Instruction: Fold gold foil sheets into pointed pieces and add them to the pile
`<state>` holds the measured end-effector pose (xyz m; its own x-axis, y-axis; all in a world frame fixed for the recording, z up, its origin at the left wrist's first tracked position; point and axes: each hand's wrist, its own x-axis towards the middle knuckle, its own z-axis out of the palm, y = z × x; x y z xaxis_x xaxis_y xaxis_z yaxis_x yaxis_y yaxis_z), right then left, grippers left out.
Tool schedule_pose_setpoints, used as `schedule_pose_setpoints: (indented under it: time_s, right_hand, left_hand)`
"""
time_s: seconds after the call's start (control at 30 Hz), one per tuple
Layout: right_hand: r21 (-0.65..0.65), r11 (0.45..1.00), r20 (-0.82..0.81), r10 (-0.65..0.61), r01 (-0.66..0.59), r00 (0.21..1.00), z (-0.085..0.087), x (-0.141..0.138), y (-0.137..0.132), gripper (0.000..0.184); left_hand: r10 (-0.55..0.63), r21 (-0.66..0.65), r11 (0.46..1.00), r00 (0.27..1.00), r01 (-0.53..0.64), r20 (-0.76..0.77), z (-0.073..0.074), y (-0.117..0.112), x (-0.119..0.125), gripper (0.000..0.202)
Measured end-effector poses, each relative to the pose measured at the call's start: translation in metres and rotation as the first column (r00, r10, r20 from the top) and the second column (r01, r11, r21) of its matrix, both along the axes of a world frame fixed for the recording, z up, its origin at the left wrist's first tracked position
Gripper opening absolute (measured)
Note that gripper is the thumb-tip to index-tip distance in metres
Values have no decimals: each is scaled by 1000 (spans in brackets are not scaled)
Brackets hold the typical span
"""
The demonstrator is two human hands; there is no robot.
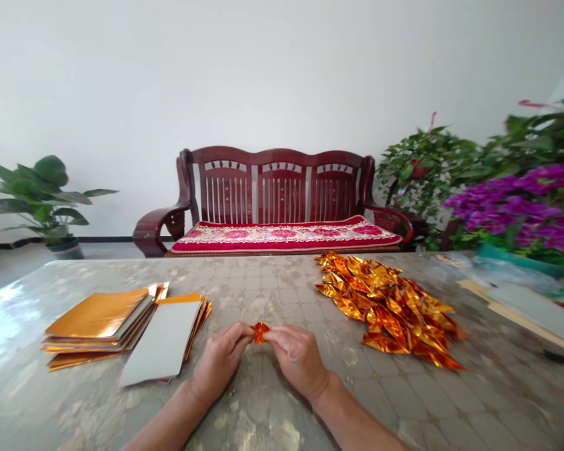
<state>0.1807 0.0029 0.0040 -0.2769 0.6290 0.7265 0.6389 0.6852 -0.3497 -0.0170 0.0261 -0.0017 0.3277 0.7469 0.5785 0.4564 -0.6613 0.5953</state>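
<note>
A small piece of folded orange-gold foil paper (261,332) is held between both hands above the near middle of the table. My left hand (221,357) pinches its left end, and my right hand (299,358) pinches its right end. Both hands are closed, and the fingertips hide the ends of the paper. Left of my left hand lies a stack of gold foil sheets (96,315), with a second stack topped by a grey-white sheet (162,341) beside it. To the right is a heap of folded gold foil pieces (392,307), pointed at their ends.
The table (263,288) has a patterned, shiny cover. At its right stand purple flowers (521,203), clear plastic (511,272), pale flat boards (530,307) and a small dark object (561,357). A wooden bench (279,194) stands behind; a potted plant (51,200) is at left.
</note>
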Motion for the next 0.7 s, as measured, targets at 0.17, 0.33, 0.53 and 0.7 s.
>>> schedule_pose_setpoints:
  time_s: [0.17,0.33,0.53,0.7]
  right_hand:
    - [23,1000,-4,-17,17,1000,6,1,0,20]
    - [21,999,-2,-29,29,1000,6,3,1,20]
    - [17,1000,-27,-24,25,999,1,7,6,25]
    - [14,1000,-33,-23,24,999,0,8,7,25]
  left_hand:
    - [46,12,999,998,-47,34,-2,4,-2,12]
    - [62,2,998,997,-63,52,-7,5,-2,12]
    - [72,-62,996,993,-67,90,-5,6,0,13]
    - [37,-106,994,984,-19,174,-4,5,4,11]
